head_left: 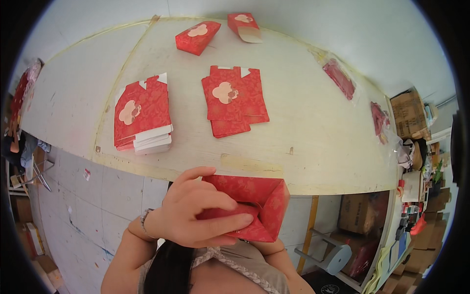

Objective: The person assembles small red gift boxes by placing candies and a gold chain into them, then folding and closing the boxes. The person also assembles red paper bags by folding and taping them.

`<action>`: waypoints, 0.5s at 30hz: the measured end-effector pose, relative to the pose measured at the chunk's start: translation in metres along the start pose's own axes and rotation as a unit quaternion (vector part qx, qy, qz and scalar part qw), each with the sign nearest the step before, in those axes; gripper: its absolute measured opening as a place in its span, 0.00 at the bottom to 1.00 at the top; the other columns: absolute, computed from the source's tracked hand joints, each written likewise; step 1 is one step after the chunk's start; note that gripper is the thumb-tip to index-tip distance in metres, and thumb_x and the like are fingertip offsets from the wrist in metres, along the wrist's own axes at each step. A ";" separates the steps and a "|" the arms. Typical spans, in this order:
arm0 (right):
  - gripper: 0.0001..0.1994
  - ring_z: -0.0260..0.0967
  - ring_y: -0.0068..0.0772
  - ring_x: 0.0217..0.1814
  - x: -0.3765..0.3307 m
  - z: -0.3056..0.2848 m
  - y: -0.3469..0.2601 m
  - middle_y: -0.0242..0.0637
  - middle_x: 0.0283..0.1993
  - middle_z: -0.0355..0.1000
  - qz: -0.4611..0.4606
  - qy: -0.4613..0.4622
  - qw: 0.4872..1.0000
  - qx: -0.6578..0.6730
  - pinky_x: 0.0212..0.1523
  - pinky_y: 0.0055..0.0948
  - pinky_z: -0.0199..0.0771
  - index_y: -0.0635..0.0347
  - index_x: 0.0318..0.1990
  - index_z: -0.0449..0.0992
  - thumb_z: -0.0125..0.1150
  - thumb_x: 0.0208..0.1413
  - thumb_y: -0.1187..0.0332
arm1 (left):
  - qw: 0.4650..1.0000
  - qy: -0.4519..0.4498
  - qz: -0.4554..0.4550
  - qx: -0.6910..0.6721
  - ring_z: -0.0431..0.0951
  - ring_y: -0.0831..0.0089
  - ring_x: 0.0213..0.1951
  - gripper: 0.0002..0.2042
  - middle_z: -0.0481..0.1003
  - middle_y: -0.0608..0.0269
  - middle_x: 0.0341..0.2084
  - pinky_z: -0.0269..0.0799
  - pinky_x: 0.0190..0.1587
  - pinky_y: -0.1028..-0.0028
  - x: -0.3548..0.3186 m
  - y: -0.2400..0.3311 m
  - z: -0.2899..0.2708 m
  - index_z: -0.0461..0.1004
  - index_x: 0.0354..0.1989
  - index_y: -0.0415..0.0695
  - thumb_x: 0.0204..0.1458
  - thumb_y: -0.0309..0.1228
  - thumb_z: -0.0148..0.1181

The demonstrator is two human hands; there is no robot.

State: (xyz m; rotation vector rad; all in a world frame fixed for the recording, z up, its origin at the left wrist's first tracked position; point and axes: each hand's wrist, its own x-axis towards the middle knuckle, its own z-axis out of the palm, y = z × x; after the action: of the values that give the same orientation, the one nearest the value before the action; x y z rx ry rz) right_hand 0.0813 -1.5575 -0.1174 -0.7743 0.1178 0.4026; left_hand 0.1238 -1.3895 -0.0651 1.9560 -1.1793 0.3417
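Close to me, in front of the table's near edge, is a red patterned paper box (273, 211) with its folded end toward me. My left hand (196, 213) grips it, with fingers reaching over the folded-in flaps at its end. Behind the box my right hand is hidden; only the right forearm (275, 250) shows below it. A stack of flat red box blanks (152, 105) with white flaps lies on the left of the table. More flat blanks (249, 98) lie stacked at the middle.
On the table (303, 142), one folded red box (208, 40) lies at the back beside another red box (240, 24) with a pale flap out. Clear plastic bags with red contents (340, 81) lie at the right edge. Under the table stands a cardboard box (360, 213).
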 end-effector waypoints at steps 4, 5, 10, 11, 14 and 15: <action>0.21 0.62 0.35 0.60 -0.001 0.011 -0.006 0.38 0.55 0.67 0.018 0.024 1.000 0.003 0.58 0.35 0.63 0.58 0.54 0.67 0.61 0.53 0.64 | 0.998 -0.016 -0.050 0.042 0.68 0.68 0.40 0.20 0.69 0.63 0.44 0.63 0.51 0.57 0.008 0.001 -0.003 0.80 0.39 0.49 0.45 0.50 0.60; 0.21 0.62 0.35 0.60 0.000 0.016 -0.010 0.38 0.55 0.67 0.024 0.037 0.999 0.007 0.58 0.36 0.63 0.58 0.54 0.67 0.62 0.53 0.63 | 0.997 0.005 -0.023 0.068 0.68 0.67 0.36 0.21 0.70 0.65 0.41 0.63 0.48 0.61 0.008 -0.001 -0.001 0.80 0.41 0.48 0.43 0.49 0.61; 0.24 0.61 0.35 0.61 0.007 -0.001 0.006 0.37 0.57 0.65 0.006 -0.032 0.999 0.004 0.59 0.35 0.63 0.57 0.56 0.65 0.63 0.52 0.62 | 0.997 -0.068 -0.038 0.008 0.66 0.67 0.32 0.22 0.69 0.66 0.35 0.61 0.42 0.67 0.018 0.002 -0.008 0.78 0.43 0.46 0.37 0.42 0.66; 0.25 0.61 0.35 0.61 0.012 -0.013 0.015 0.37 0.57 0.65 0.003 -0.055 0.999 0.003 0.60 0.35 0.63 0.56 0.57 0.65 0.63 0.52 0.61 | 0.995 -0.085 -0.047 -0.005 0.66 0.68 0.32 0.23 0.69 0.66 0.35 0.60 0.42 0.68 0.023 0.003 -0.011 0.78 0.43 0.46 0.37 0.41 0.66; 0.27 0.60 0.35 0.62 0.023 -0.035 0.032 0.37 0.59 0.63 -0.007 -0.109 0.994 0.001 0.61 0.35 0.62 0.55 0.58 0.63 0.64 0.52 0.60 | 0.989 -0.131 -0.066 -0.030 0.66 0.67 0.33 0.24 0.68 0.65 0.34 0.59 0.41 0.70 0.030 0.000 -0.010 0.76 0.46 0.44 0.39 0.42 0.65; 0.28 0.60 0.35 0.62 0.022 -0.033 0.029 0.37 0.59 0.63 -0.016 -0.105 0.994 -0.005 0.61 0.35 0.61 0.55 0.59 0.62 0.64 0.52 0.60 | 0.987 -0.144 -0.071 -0.032 0.66 0.66 0.34 0.24 0.68 0.64 0.36 0.60 0.43 0.69 0.030 -0.002 -0.010 0.76 0.46 0.44 0.40 0.43 0.65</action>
State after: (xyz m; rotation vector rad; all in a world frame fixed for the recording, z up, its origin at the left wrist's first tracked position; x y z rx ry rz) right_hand 0.0915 -1.5549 -0.1649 -0.7376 -0.0925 0.4520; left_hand 0.1426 -1.3999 -0.0422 2.0669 -1.2034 -0.0545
